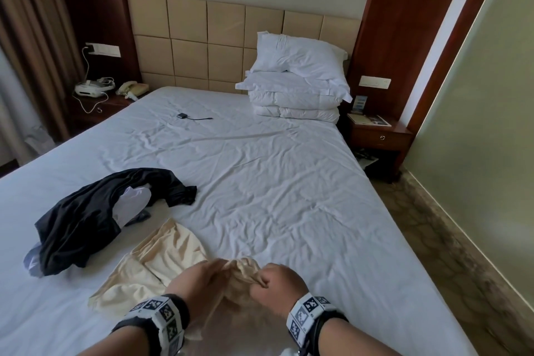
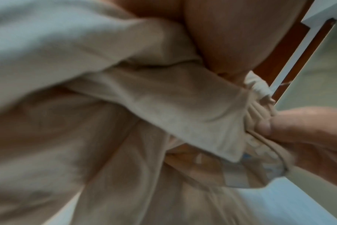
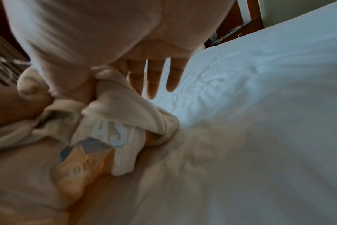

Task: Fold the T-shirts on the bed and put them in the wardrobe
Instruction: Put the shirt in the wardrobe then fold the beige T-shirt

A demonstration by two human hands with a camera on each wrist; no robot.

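Note:
A cream T-shirt (image 1: 161, 263) lies crumpled on the near part of the bed (image 1: 274, 182). My left hand (image 1: 208, 272) and right hand (image 1: 271, 280) sit close together and both grip a bunched edge of it. In the left wrist view the cream T-shirt (image 2: 164, 121) fills the frame under my left hand (image 2: 231, 71). In the right wrist view my right hand (image 3: 92, 88) pinches the cream T-shirt (image 3: 121, 109) with its other fingers (image 3: 154, 79) straight; a blue and orange print shows. A black T-shirt (image 1: 86, 217) lies in a heap to the left.
A stack of white pillows (image 1: 297, 87) stands at the headboard on the right. A small black device with a cable (image 1: 182, 116) lies mid-bed. Nightstands (image 1: 378, 136) flank the bed, the left one with a phone (image 1: 131, 88). Carpeted floor (image 1: 448, 240) runs along the bed's right side.

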